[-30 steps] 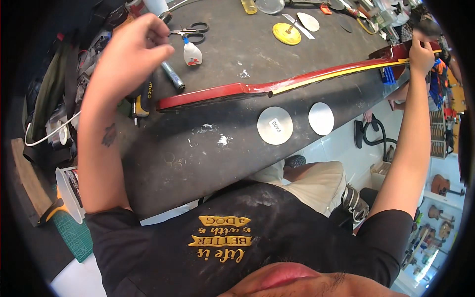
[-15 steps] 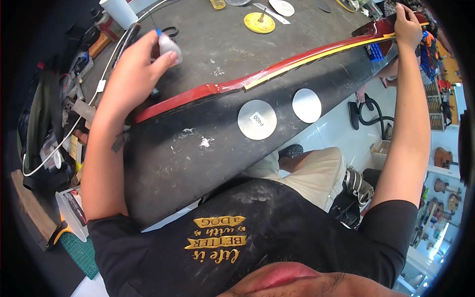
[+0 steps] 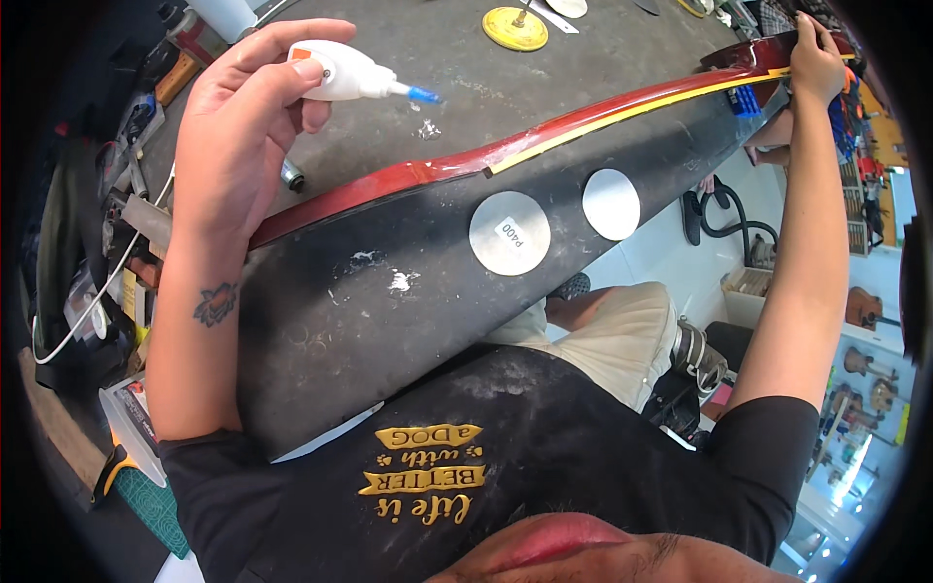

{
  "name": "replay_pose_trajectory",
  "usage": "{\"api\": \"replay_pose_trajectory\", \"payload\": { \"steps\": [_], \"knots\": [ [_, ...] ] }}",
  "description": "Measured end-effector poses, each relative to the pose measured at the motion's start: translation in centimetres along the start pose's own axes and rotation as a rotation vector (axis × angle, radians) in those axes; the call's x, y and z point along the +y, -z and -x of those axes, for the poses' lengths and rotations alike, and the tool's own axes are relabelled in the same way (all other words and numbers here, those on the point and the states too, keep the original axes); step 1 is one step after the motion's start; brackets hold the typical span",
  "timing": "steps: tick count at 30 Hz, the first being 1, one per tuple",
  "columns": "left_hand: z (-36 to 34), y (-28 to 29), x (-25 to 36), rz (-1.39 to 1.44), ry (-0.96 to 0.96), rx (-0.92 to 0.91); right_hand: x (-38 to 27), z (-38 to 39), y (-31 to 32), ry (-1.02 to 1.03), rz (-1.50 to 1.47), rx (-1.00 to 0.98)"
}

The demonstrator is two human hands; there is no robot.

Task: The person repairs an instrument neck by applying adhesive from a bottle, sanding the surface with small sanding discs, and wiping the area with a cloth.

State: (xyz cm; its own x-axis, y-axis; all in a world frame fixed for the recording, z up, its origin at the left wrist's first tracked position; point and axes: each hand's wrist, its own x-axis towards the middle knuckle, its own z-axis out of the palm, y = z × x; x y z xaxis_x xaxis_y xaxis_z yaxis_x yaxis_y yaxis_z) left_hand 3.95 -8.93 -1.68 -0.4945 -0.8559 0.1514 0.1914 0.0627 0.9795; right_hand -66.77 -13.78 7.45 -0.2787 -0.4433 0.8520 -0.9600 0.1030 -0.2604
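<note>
My left hand (image 3: 272, 97), raised at the upper left, holds a small white squeeze bottle (image 3: 340, 70) with a blue nozzle pointing right. Below and right of it lies a long glossy red wooden piece, apparently a guitar neck (image 3: 583, 107), on the dark workbench (image 3: 350, 321), with a yellow strip (image 3: 622, 114) along its near edge. My right hand (image 3: 814, 60) grips that piece at its far right end, fingers wrapped round it. Two pale round discs (image 3: 510, 253) lie on the bench in front of the piece. A cylindrical tool (image 3: 292, 175) is partly hidden behind my left hand.
A yellow disc with a central post (image 3: 515, 29) sits at the back. Cables, cans and tools (image 3: 185, 34) crowd the left side. Past the bench's right edge are another person's legs (image 3: 768, 146), a black hose (image 3: 739, 228) on the tiled floor, and shelves with guitars (image 3: 865, 306).
My left hand has picked up the white bottle from beside the scissors, raised it and tipped it sideways, nozzle to the right. My right hand stays on the red piece's far end.
</note>
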Motion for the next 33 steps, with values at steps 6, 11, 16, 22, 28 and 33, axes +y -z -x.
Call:
{"api": "replay_pose_trajectory", "payload": {
  "steps": [6, 11, 16, 22, 28, 33],
  "knots": [
    [0.4, -0.5, 0.4, -0.183, -0.015, 0.016, 0.6, -0.3, 0.1, 0.047, 0.031, -0.01],
    [0.5, -0.8, 0.6, -0.231, -0.037, -0.019, 0.4, -0.2, 0.1, 0.023, 0.0, 0.002],
    [0.5, -0.9, 0.7, -0.277, -0.039, -0.022, 0.2, -0.3, 0.1, 0.024, 0.03, 0.02],
    [0.6, -1.0, 0.7, -0.273, -0.032, -0.031, -6.6, 1.9, 0.3, 0.165, -0.116, 0.128],
    [0.6, -1.1, 0.7, -0.285, -0.04, -0.023, -7.1, 2.0, 0.7, 0.15, -0.157, 0.137],
    [0.6, -0.9, 0.6, -0.295, -0.056, -0.03, -7.2, 1.9, 0.7, 0.163, -0.135, 0.148]
  ]
}}
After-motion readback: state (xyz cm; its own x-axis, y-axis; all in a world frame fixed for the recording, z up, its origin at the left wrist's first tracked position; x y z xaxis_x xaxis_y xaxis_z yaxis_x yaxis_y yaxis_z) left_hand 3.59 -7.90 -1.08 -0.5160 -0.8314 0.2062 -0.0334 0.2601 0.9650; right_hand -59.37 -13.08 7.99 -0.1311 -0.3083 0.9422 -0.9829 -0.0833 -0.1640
